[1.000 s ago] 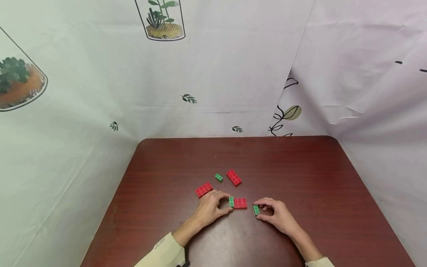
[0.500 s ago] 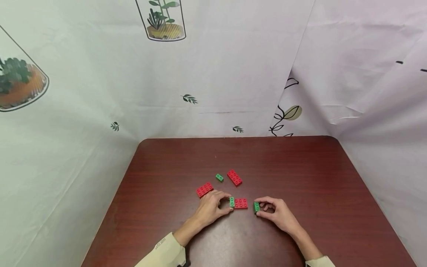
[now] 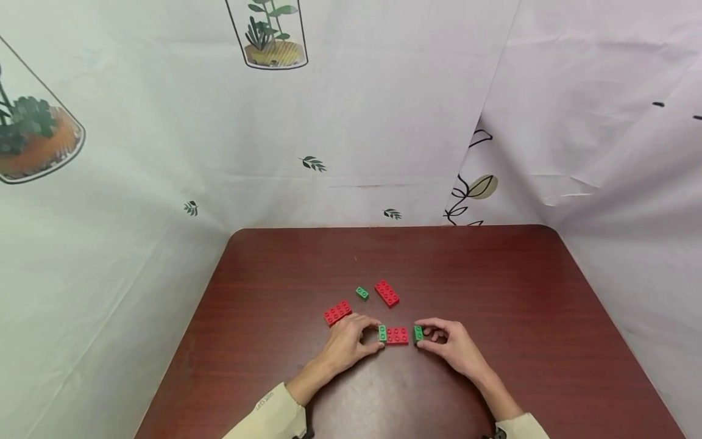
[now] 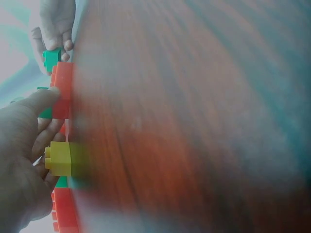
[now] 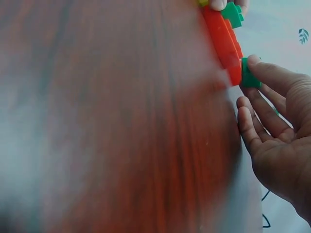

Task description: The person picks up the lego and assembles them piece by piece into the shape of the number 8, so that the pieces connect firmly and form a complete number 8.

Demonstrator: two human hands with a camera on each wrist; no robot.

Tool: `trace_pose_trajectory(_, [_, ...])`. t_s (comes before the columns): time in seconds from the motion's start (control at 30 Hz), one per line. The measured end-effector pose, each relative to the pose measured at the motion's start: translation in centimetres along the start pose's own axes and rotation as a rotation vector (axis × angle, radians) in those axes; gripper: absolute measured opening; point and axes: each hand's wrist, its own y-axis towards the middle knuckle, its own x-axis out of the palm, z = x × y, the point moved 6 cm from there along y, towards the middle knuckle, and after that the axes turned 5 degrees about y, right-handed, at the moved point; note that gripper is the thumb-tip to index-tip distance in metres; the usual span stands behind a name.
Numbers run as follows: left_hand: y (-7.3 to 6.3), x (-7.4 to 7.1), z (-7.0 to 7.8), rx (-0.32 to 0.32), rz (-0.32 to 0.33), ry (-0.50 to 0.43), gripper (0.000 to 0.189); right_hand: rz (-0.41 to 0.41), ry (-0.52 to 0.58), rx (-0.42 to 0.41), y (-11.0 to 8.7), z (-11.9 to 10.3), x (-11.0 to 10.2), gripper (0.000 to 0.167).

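A red toy building brick [image 3: 397, 336] lies lengthwise on the table between the hands. On its left end sits a green two-stud brick [image 3: 382, 333], which my left hand [image 3: 349, 338] pinches between thumb and fingers. My right hand [image 3: 452, 346] holds a second green brick [image 3: 418, 333] by its ends, just off the red brick's right end. In the left wrist view this green brick [image 4: 52, 59] shows a little higher than the red brick [image 4: 62, 90]. A yellow brick [image 4: 60, 159] stands on the table beside my left fingers; the left hand hides it in the head view.
Behind the left hand lies a red brick [image 3: 337, 313]. Farther back are a small green brick [image 3: 362, 293] and another red brick [image 3: 386, 293]. The brown table [image 3: 493, 274] ends at a white patterned cloth [image 3: 351, 110] hung behind it.
My right hand has turned its green brick more upright, lifted it slightly and carried it left toward the red brick. The left hand keeps its hold in the same place.
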Motion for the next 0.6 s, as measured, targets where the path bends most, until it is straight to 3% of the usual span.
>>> trace_pose_trajectory(0.6, [-0.01,0.21,-0.19,-0.028,-0.026,0.009,0.034,-0.015,0.024,-0.025,1.04,-0.35,1.03,0.033])
